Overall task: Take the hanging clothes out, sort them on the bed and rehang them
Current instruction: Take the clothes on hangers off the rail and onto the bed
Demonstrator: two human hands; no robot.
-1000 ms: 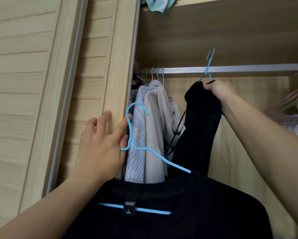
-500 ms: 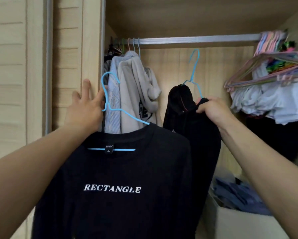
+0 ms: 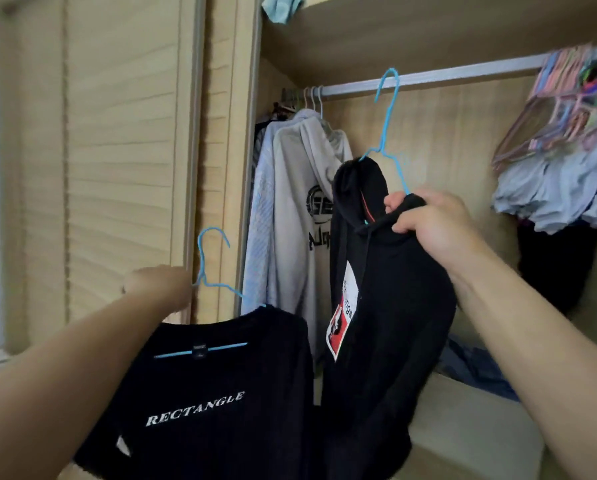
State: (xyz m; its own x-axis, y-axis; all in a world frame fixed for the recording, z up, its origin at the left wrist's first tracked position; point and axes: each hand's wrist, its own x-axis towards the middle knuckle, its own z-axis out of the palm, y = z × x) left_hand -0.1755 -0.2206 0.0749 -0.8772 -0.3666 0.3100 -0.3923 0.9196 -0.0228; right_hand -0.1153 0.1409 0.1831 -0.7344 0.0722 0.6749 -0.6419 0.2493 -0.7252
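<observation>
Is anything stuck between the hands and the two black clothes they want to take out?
No. The left hand already grips the blue hanger of the black RECTANGLE shirt, and the right hand grips the black hoodie at its shoulder. That hoodie's hanger hook appears to sit by the rail; whether it is clear cannot be told.

a home bedroom wardrobe: pale wood slatted sliding door, a metal clothes rail inside carrying a grey hoodie and bunched pastel hangers, with folded clothes on a shelf above.
</observation>
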